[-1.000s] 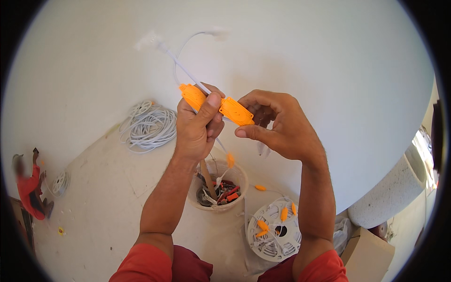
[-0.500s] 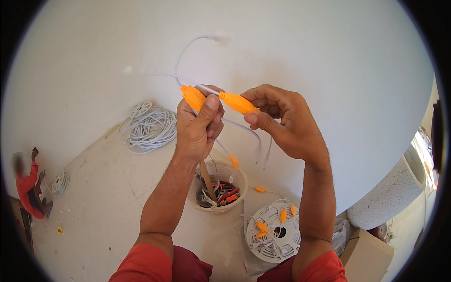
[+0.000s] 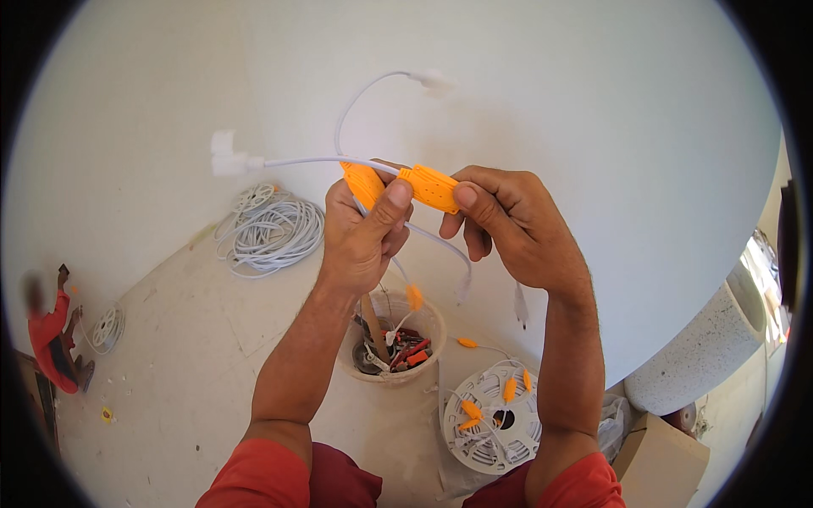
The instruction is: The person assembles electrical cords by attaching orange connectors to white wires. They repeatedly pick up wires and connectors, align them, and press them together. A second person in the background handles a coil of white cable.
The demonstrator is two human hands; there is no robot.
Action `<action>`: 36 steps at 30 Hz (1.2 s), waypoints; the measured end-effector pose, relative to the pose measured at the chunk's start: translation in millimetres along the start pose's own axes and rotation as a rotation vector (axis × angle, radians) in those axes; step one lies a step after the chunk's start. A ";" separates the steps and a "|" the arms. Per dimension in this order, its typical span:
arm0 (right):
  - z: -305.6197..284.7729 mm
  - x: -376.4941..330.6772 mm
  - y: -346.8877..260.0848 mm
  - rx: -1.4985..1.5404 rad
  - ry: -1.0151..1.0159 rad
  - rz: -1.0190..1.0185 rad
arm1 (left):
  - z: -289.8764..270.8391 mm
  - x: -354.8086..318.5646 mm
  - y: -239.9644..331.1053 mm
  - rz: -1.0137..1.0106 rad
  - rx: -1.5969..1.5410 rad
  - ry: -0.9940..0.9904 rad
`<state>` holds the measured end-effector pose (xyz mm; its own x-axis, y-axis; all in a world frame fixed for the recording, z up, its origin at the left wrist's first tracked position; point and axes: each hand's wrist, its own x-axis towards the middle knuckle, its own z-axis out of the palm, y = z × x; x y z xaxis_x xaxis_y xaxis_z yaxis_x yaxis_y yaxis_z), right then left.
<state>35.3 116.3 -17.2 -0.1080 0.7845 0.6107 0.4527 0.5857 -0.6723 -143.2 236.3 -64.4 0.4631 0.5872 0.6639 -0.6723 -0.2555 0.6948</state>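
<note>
Two orange in-line cord adapters with white cords are held up in front of the wall. My left hand (image 3: 362, 239) is closed round one orange adapter (image 3: 362, 184), its thumb at the near end of the second. That second orange adapter (image 3: 430, 188), its ribbed side showing, is pinched between thumb and fingers of my right hand (image 3: 517, 222). A white cord (image 3: 322, 160) runs left from the second adapter to a white end piece (image 3: 230, 156). Another cord curves up to a blurred white end (image 3: 434, 82). Below my right hand dangles a white plug (image 3: 521, 306).
A bucket (image 3: 434, 339) of tools stands below my hands. Right of it lies a white reel (image 3: 483, 389) with several orange adapters. Coiled white cable (image 3: 275, 233) rests by the wall. A person in red (image 3: 52, 334) crouches far left beside another reel (image 3: 107, 328). A speckled cylinder (image 3: 703, 356) stands right.
The second adapter has turned to show its ribbed side, as my right fingers shift on it. Both hands have moved slightly right. The cord ends have swung, and a dangling plug now shows clearly.
</note>
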 end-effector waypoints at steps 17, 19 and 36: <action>-0.6 0.9 2.4 0.025 -0.010 0.033 | 2.3 1.3 0.4 0.000 -0.019 0.041; -1.6 0.3 3.2 0.022 -0.005 0.028 | 0.8 2.2 1.5 -0.004 -0.036 0.074; 1.6 1.5 4.6 -0.035 0.010 0.006 | 1.5 -0.7 3.7 -0.030 0.032 -0.040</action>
<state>35.8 120.5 -20.1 -0.0966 0.7857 0.6110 0.4844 0.5734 -0.6607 -145.1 233.8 -61.9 0.5064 0.5636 0.6526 -0.6390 -0.2629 0.7229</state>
